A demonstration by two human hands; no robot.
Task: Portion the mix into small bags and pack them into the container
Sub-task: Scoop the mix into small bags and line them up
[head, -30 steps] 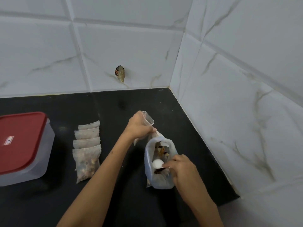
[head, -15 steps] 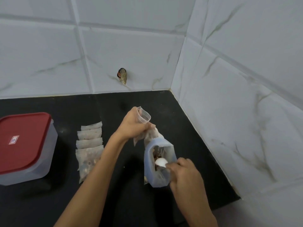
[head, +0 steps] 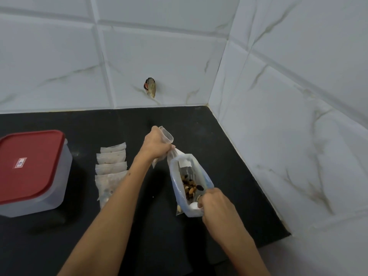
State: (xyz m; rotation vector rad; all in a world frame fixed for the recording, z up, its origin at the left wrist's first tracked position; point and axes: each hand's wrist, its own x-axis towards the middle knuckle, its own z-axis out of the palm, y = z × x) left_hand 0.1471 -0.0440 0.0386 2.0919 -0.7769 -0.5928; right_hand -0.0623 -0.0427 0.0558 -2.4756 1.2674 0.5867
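Left fingers [head: 159, 151]: curled tight on the far rim of the large bag and on a clear plastic cup [head: 166, 134], whose open mouth stood just above the knuckles.
Left hand [head: 154, 145]: raised over the desk, forearm running down to the lower left.
Right fingers [head: 203, 200]: pinched closed at the near rim of the same bag, with a small white object [head: 193, 206] pressed against them; what that object was could not be told.
Right hand [head: 216, 206]: at the near end of the bag, wrist toward the lower right.
Large bag [head: 180, 193]: translucent, held open between both hands, mouth facing up.
Mix [head: 190, 186]: brown and dark pieces visible inside the large bag.
Small bags [head: 111, 172]: four filled, lying overlapped in a column on the desk, left of the left forearm.
Container [head: 33, 176]: translucent, red lid on, at the left edge, apart from the small bags.
Desk [head: 139, 226]: black, set in a corner of white tiled wall [head: 159, 46].
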